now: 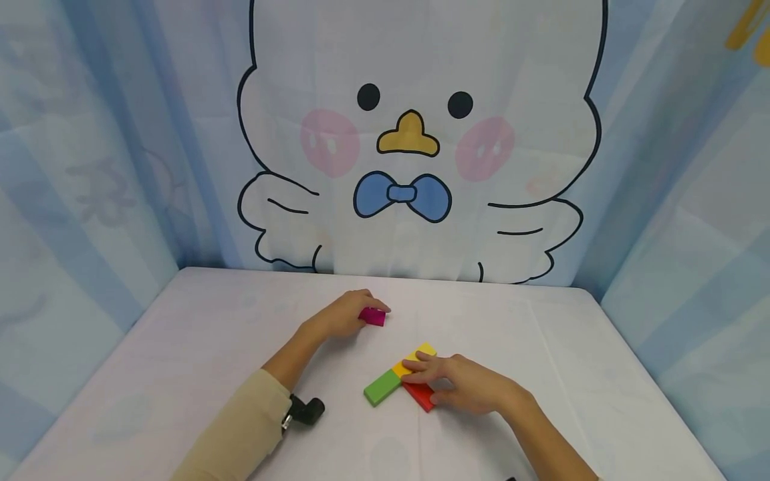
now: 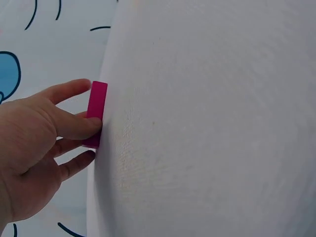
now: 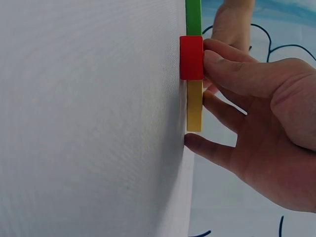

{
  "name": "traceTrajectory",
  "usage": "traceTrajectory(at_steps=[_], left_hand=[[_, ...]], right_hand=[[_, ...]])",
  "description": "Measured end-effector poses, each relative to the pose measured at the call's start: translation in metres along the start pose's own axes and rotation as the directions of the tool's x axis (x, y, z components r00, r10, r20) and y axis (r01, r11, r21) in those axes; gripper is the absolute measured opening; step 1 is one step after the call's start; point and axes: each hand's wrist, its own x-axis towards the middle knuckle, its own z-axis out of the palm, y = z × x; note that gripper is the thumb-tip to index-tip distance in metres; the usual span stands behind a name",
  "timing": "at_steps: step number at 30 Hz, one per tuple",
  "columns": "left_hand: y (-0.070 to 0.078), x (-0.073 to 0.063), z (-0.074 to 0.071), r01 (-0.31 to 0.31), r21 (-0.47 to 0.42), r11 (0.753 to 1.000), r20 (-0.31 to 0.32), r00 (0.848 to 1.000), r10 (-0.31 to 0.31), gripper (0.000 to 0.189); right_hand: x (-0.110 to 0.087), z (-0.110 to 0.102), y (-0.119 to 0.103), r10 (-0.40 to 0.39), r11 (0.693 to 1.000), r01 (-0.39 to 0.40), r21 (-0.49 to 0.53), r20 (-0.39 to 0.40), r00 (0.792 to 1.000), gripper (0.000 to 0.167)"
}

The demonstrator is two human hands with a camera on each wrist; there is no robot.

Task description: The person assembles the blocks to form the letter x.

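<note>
My left hand (image 1: 344, 314) pinches a magenta rectangular block (image 1: 375, 317) low at the table's far side. In the left wrist view the thumb lies across the magenta block (image 2: 98, 98). Nearer to me, a green block (image 1: 381, 387) and a yellow block (image 1: 428, 349) lie end to end in a slanting row. A red block (image 1: 419, 396) extends from their joint toward me. Over these blocks spreads my right hand (image 1: 472, 385), fingers at the yellow block and thumb by the red one. In the right wrist view the thumb touches the red block (image 3: 191, 58); the fingers partly hide behind.
A white cloth covers the table (image 1: 541, 347). Behind it hangs a curtain (image 1: 415, 247) with a printed cartoon bird, and curtains stand at both sides. A black device (image 1: 308, 410) sits at the left sleeve cuff.
</note>
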Motion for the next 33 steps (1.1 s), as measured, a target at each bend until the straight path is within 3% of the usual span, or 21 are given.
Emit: traceTrajectory(at_steps=[24,33], left_hand=[[0.0023,0.0000,-0.0024,-0.021,0.021,1.000,0.018,1.000,0.020,0.052],[0.0046,0.0004,-0.0061,-0.052,0.020,0.998,0.056,0.997,0.051,0.052]], right_hand=[[0.0017,0.0004,0.0006,0.008,1.000,-0.008,-0.002,0.000,1.000,0.056],[0.0005,0.0002,-0.0001,0.013,1.000,-0.013,0.006,-0.001,1.000,0.056]])
